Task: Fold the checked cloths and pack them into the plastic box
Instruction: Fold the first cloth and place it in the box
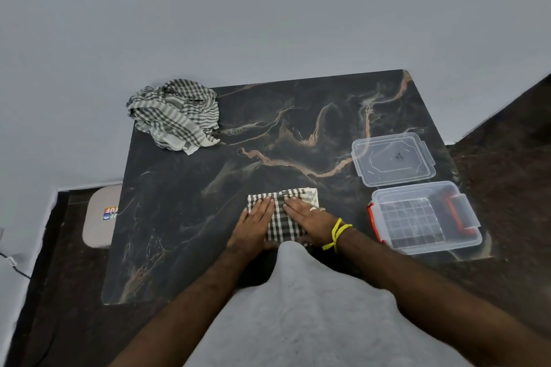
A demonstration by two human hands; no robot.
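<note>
Both palms are down flat: the left hand (255, 219) and the right hand (308, 219) lie side by side on the folded cloth (281, 217), fingers stretched out and pointing away from the body, gripping nothing, just pressing. That looks like a smoothing press to set the crease so the bundle holds its shape. The cloth is a compact rectangle near the front edge of the dark marbled table (208, 217), right in front of the person. A yellow band (337, 232) sits on the right wrist. Just to the right stands the plastic box (426, 217), open, red latches swung out, and something gridded shows through its clear wall; I can't tell what. Its lid (393, 159) lies beyond it, out of the way. Far back on the left corner waits a crumpled heap of checked cloths (176, 115), not yet folded. So there's more to come, I'd say.
</note>
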